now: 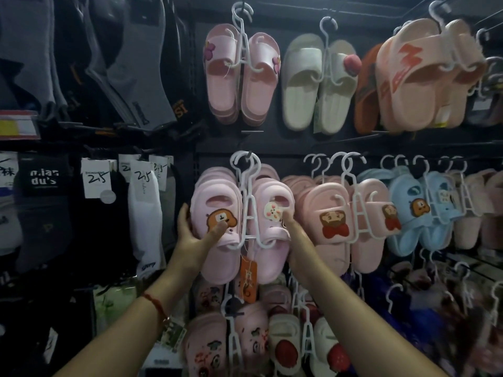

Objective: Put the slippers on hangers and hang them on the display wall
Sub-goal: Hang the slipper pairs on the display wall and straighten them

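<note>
The pink slippers (pixel 239 227), two of them, sit on one white hanger (pixel 249 213) in the middle of the frame. Its hook looks already on the wall peg (pixel 248 153). The left hand (pixel 196 229) holds the left slipper in its grip. The right hand (pixel 290 221) touches the right one; I cannot tell its grip. Next, I think: let go gently and check it hangs straight.

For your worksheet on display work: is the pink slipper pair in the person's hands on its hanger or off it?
On. Both pink slippers sit on the white hanger, its hook over the wall peg, while both hands grip them.
</note>
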Demonstrator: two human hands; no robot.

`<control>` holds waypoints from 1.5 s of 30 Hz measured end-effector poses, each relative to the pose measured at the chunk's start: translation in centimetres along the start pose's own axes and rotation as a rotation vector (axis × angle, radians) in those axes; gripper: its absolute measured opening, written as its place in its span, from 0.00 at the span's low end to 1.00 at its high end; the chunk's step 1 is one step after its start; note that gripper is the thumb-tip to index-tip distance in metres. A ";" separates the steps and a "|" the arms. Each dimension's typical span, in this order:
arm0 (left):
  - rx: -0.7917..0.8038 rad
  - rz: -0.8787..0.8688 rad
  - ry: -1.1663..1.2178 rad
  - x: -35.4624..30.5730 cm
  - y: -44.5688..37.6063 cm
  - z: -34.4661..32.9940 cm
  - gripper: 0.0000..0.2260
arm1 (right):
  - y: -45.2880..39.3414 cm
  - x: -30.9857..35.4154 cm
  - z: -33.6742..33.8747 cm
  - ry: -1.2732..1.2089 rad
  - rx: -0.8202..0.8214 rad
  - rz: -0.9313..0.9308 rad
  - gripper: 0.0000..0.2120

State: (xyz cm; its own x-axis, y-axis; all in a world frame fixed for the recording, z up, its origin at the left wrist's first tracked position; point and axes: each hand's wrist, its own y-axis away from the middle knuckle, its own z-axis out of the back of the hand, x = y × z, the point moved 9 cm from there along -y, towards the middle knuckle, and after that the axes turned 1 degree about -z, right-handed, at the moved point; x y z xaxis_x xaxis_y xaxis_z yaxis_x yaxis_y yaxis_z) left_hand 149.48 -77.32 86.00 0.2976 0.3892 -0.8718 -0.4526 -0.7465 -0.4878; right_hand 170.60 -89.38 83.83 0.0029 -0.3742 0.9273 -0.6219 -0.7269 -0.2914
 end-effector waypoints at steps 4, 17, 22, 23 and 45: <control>0.020 0.017 0.073 1.6 1.1 -0.9 0.44 | 1.3 -2.3 -0.5 -0.051 -0.009 -0.046 0.39; 0.078 0.028 0.036 3.0 2.4 -0.2 0.48 | 3.5 -1.3 -0.8 -0.117 -0.048 -0.081 0.34; 0.080 0.058 -0.231 4.8 7.7 2.1 0.51 | 6.5 -4.4 1.4 -0.032 -0.162 -0.185 0.26; 0.107 -0.007 -0.339 4.3 8.9 2.0 0.47 | 7.2 -5.2 1.9 0.057 -0.176 -0.195 0.28; 0.380 -0.617 -1.630 21.1 19.1 -2.3 0.24 | 14.1 -22.5 1.4 1.655 0.248 0.349 0.52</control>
State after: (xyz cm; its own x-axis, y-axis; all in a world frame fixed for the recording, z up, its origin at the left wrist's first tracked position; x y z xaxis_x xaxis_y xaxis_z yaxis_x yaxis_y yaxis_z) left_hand 149.09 -84.59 58.41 -0.4624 0.8015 0.3792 -0.8284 -0.2382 -0.5069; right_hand 162.90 -92.02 58.53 -0.9499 0.3126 0.0054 -0.2890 -0.8713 -0.3965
